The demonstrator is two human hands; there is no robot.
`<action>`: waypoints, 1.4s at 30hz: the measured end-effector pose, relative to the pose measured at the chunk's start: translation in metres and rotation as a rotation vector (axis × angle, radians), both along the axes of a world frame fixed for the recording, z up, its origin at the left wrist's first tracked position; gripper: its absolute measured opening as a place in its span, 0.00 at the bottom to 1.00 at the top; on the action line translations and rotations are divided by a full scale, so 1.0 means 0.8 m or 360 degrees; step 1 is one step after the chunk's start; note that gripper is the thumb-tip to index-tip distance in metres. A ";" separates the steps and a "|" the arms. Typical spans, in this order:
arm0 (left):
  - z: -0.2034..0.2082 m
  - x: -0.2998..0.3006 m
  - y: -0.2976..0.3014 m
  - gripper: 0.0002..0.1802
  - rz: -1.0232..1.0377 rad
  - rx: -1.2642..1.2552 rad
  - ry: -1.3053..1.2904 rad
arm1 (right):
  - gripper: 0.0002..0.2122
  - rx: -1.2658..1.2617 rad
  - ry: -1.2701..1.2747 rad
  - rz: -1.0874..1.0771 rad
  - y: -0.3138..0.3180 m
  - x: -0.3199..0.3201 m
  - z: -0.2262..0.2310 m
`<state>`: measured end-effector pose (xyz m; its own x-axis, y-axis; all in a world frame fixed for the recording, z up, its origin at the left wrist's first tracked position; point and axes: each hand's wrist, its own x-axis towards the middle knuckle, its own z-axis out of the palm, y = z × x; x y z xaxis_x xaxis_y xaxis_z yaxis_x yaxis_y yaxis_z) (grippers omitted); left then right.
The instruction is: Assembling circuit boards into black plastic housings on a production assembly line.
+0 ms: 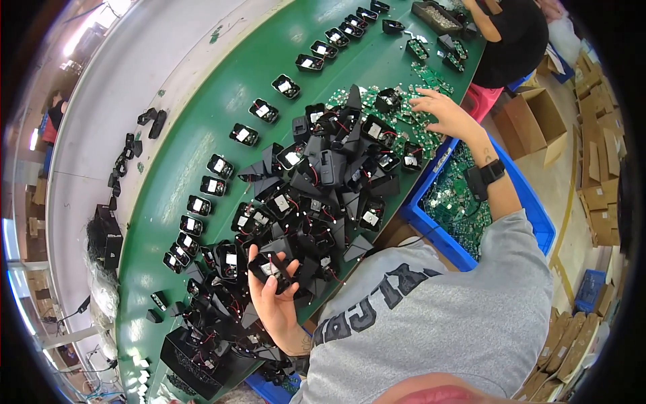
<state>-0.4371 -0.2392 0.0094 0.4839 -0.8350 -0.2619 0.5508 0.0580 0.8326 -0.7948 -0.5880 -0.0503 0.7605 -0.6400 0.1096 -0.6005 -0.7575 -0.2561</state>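
My left hand (274, 303) is closed around a black plastic housing (269, 267), its open side up, with a white part and red wire inside. Stretched out over a heap of green circuit boards (424, 139) is my right hand (441, 113), fingers apart. I see nothing held in it; whether its fingertips touch the boards I cannot tell. Between the hands lies a big pile of similar black housings (323, 168), many with white parts and red wires showing. One housing (388, 100) sits among the boards, left of my right hand.
A curved row of black housings (244, 134) runs along the green table (168, 145). A blue bin (436, 225) of circuit boards stands below my right forearm. At the near left is a black box (180, 357). Another person's arm (483, 20) reaches in at the far right, near a tray (437, 17).
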 end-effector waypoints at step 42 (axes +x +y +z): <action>0.005 -0.011 -0.069 0.33 -0.0144 -0.0023 -0.1172 | 0.31 0.2509 -0.1771 0.0409 0.229 0.272 0.011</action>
